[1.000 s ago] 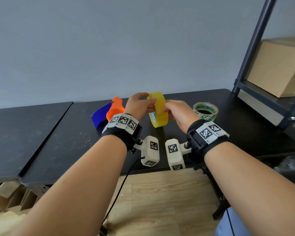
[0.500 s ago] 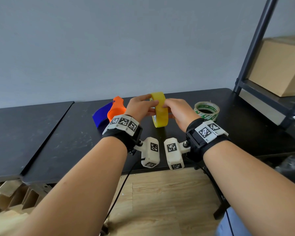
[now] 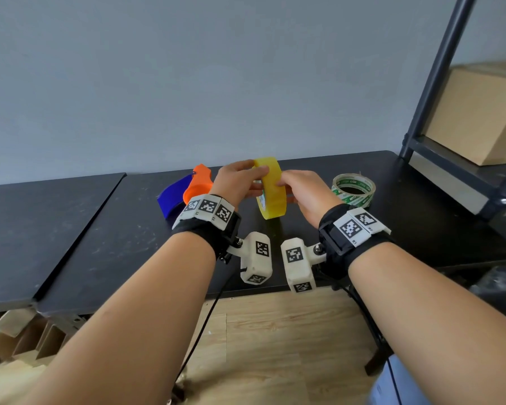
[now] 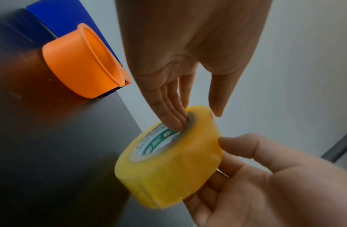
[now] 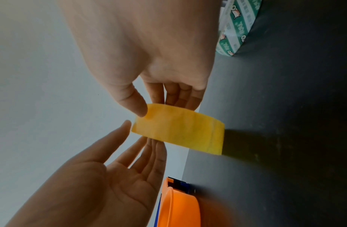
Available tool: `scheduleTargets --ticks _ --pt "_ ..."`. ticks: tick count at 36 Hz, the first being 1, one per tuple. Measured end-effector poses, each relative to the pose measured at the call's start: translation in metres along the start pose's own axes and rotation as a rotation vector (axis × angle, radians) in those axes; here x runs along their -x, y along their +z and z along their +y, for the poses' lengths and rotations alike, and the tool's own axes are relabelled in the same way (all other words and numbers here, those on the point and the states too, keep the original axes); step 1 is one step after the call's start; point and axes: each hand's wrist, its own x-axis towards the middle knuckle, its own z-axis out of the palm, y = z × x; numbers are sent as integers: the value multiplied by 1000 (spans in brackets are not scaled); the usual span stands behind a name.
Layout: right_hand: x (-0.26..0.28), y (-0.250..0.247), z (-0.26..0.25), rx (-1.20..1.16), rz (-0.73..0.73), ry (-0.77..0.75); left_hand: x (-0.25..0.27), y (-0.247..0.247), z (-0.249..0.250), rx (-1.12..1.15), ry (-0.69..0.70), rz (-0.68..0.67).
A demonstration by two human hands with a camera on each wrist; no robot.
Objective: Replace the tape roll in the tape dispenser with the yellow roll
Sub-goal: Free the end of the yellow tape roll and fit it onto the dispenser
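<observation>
A yellow tape roll [image 3: 272, 194] stands on edge just above the black table [image 3: 114, 244], held between both hands. My left hand [image 3: 259, 181] has its fingers [image 4: 174, 122] in the roll's core and its thumb over the top rim. My right hand [image 3: 285, 190] grips the other side, thumb on the outer band [image 4: 168, 169], fingers behind. The orange and blue tape dispenser [image 3: 197, 187] lies just left of my left hand, with no roll visible in its orange shell [image 4: 79, 66]. A clear roll with green print [image 3: 353, 190] lies flat to the right.
A dark metal shelf frame [image 3: 433, 83] with a cardboard box [image 3: 479, 112] rises at the table's right end. A seam [image 3: 79, 238] separates this tabletop from a second one on the left. Cardboard pieces [image 3: 18, 337] sit on the wooden floor below.
Both hands keep hold of the yellow roll at the same spot. The roll has turned slightly in the fingers, and my left thumb now lies over its top rim.
</observation>
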Motion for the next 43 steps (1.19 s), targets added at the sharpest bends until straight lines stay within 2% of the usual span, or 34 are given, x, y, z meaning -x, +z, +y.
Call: scheduleTargets --ticks 12,19,24,32,43 --pt "-4 -1 -1 -39 7 7 0 3 0 -16 11 -21" --pt "-1 -1 -1 53 -10 20 -1 4 -2 8 37 20" --pt "-1 -2 4 9 -13 44 -3 3 -3 2 41 49" --pt "-6 0 3 -29 1 20 -1 6 -3 -96 37 -14" --pt "-4 3 0 5 17 -11 3 5 -4 -97 94 29"
